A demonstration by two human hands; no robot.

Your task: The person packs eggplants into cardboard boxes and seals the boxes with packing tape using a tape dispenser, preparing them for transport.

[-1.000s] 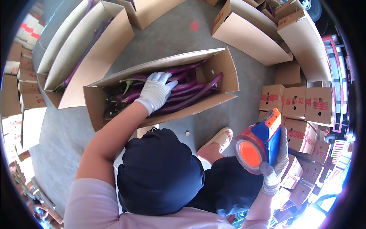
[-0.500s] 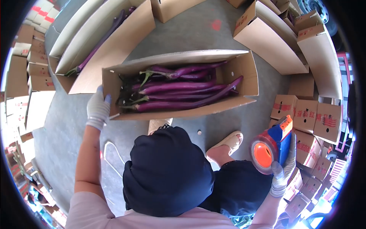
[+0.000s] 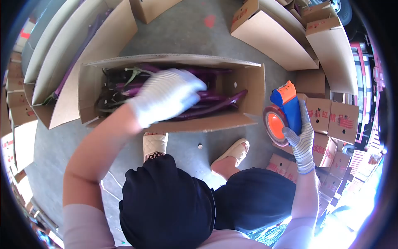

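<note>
An open cardboard box (image 3: 253, 93) lies in front of my knees, with several long purple eggplants (image 3: 224, 101) inside, their green stems toward the left. My left hand (image 3: 166, 95), in a white glove, is over the middle of the box and hides part of the eggplants; it is smeared by motion, so its grip cannot be made out. At the right, my gloved right hand (image 3: 302, 143) is wrapped round a blue and orange tape dispenser (image 3: 290, 108) carrying a tape roll. The dispenser is held up beside the box's right end.
An open box (image 3: 103, 45) with an eggplant in it stands at the upper left. More open boxes (image 3: 275, 37) are at the upper right. Printed cartons (image 3: 343, 122) are stacked on the right, others (image 3: 20, 106) on the left. Grey floor (image 3: 178, 37) shows beyond the box.
My left hand has moved from the box's left end to over the eggplants. My right hand has raised the tape dispenser slightly. The whole view has shifted, with the boxes now further left.
</note>
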